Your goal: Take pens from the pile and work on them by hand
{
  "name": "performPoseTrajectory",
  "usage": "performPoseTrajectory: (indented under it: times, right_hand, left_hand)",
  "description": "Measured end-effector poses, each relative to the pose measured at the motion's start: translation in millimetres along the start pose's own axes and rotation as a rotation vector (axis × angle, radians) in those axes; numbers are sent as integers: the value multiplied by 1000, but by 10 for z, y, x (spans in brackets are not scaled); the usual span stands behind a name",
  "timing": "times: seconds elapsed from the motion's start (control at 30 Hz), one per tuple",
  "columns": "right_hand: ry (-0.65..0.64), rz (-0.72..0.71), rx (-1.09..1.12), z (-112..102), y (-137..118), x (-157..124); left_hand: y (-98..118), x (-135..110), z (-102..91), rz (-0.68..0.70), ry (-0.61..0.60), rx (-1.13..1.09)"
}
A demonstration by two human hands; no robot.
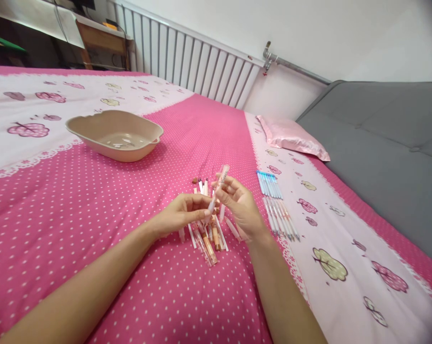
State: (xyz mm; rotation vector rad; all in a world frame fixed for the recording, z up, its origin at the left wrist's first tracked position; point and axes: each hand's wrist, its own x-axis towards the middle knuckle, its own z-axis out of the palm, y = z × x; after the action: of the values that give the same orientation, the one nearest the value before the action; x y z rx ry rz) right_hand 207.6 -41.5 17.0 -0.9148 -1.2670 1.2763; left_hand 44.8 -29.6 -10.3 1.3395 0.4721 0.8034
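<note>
Pale pen point(222, 177): we see it between the two hands, tilted, its pinkish see-through end pointing far and its whitish end near.
Left hand point(185, 211): we find its thumb and fingers pinched on the pen's near, whitish end.
Right hand point(242, 206): we see its thumb and fingers closed narrowly around the pen's pinkish part, with the far tip sticking out beyond them.
Loose pile point(209, 246): we make out pens and slim sticks in pink, white and brown under and around the hands, lying at mixed angles; the hands hide part of it.
Blue-topped pens point(269, 185): we see these side by side in a row, right of the right hand.
Clear and pinkish pens point(281, 220): we find a second row just on the near side of the blue-topped one.
Beige basin point(117, 154): we see it far left of the pile, a few small pale pieces point(124, 142) inside, too small to identify.
Bedspread point(147, 286): we see pink dotted cloth with white, tree-printed bands beneath everything.
Pink pillow point(293, 139): we see it far right, near the grey headboard point(377, 138).
</note>
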Motion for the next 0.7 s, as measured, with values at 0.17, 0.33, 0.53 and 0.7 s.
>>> performPoseTrajectory:
  times: [0.17, 0.33, 0.53, 0.7]
  right_hand:
    - [-102, 27, 63, -14, -75, -24]
    - [-123, 45, 63, -31, -73, -19]
    - [-77, 56, 7, -30, -65, -14]
    - [-53, 68, 28, -25, -56, -11]
  left_hand:
    - [-11, -5, -6, -9, 5, -14]
    - [-18, -6, -25, -8, 10, 5]
    - [-43, -1, -34, 3, 16, 18]
    - [-43, 3, -29, 2, 8, 1]
